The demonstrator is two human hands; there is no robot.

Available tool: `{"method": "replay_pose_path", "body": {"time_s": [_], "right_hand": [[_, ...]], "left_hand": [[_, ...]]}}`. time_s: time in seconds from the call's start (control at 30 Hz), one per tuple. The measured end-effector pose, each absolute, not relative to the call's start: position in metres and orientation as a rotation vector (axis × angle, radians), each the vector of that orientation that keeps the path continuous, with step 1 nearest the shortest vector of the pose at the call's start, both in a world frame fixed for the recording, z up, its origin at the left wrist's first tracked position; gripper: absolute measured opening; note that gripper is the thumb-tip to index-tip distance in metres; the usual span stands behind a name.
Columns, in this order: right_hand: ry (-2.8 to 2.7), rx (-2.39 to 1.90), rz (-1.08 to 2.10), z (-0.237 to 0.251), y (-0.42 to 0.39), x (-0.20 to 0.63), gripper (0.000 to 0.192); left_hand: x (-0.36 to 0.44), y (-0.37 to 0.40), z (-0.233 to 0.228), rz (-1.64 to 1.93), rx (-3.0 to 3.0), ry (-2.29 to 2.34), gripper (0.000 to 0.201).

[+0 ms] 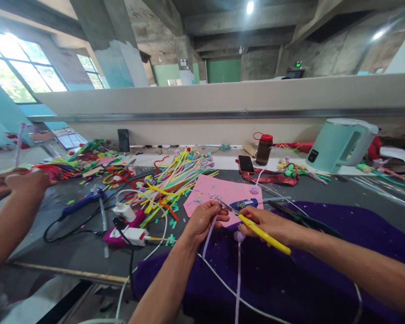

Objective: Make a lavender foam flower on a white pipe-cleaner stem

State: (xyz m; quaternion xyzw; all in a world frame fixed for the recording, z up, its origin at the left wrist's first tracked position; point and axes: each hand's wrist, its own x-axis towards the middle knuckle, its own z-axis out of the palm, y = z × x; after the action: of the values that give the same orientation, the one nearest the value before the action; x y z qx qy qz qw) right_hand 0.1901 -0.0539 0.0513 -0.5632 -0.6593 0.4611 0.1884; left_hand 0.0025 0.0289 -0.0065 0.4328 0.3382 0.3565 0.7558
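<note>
In the middle of the head view my left hand (205,220) is closed, pinching a lilac pipe cleaner (209,236) whose tail hangs below the fingers. My right hand (263,225) is wrapped round yellow-handled pliers (265,234), their thin metal tip pointing left to my left fingertips. Just under the right hand is a lilac pipe-cleaner flower (239,236) with its long stem running down; whether the fingers touch it I cannot tell. Behind both hands lies a pink sheet (202,191), with a blue glue gun (246,204) on it beside the right hand.
A dark purple cloth (216,288) covers the near table; a white cable crosses it. Coloured pipe cleaners (175,175) pile left of centre, near a power strip (131,234) and another glue gun (83,201). Bottle (263,150), phone (245,164) and kettle (337,144) stand behind. Another person's hands (27,182) work at left.
</note>
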Motion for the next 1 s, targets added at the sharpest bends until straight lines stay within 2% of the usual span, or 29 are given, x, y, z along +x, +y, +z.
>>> {"method": "replay_pose_path", "body": {"time_s": [0.27,0.53,0.7,1.0], "right_hand": [[-1.775,-1.601,1.328,0.043,-0.051,0.181,0.030],[-1.697,-1.707,1.330,0.040,-0.038,0.185,0.026],[-1.729,-1.750,1.365,0.042,-0.030,0.188,0.022],[-1.772,-1.750,1.396,0.047,-0.030,0.191,0.028]], "left_hand": [[0.004,0.029,-0.008,0.739,0.992,0.805,0.015],[0.008,0.025,-0.012,0.671,1.222,0.975,0.024],[0.009,0.025,-0.016,0.627,1.400,1.113,0.019],[0.009,0.026,-0.019,0.609,1.519,1.131,0.016]]}}
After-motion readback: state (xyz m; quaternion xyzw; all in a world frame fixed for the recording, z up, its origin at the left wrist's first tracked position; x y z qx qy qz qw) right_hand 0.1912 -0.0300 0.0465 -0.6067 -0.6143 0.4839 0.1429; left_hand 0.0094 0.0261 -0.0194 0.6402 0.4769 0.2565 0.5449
